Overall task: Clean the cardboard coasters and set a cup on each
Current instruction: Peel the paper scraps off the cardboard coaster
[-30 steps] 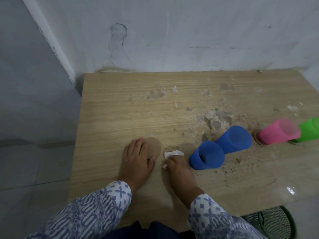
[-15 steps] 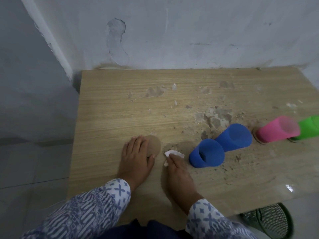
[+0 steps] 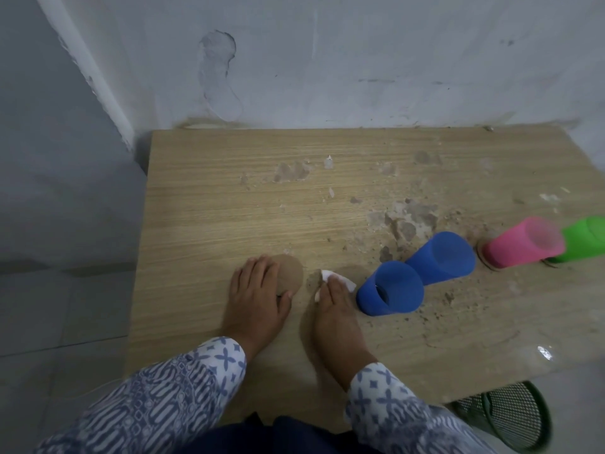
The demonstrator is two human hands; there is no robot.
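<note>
Left hand [image 3: 258, 299] laid flat with straight fingers, pinning a round cardboard coaster [image 3: 291, 276] that shows at its 1 o'clock, toward the front-left of the table [image 3: 212, 191]. Right hand [image 3: 337, 312] bunched over a white wipe [image 3: 337, 279], pressing it to the wood just at 3 o'clock of that coaster; impossible to tell whether a second coaster lies underneath. Further along at 3 o'clock, a near blue cup [image 3: 391, 288] touching a far blue cup [image 3: 442, 257], then a pink cup [image 3: 523, 245] and a green cup [image 3: 586, 242] by the right edge. Judging by looks: thin, light, fairly stiff card, quick to slide on the smooth top and apt to fray if rubbed hard, so best held flat near one rim while wiping the bare half. Probably light plastic cups, easily tipped; best gripped round the wall midway.
</note>
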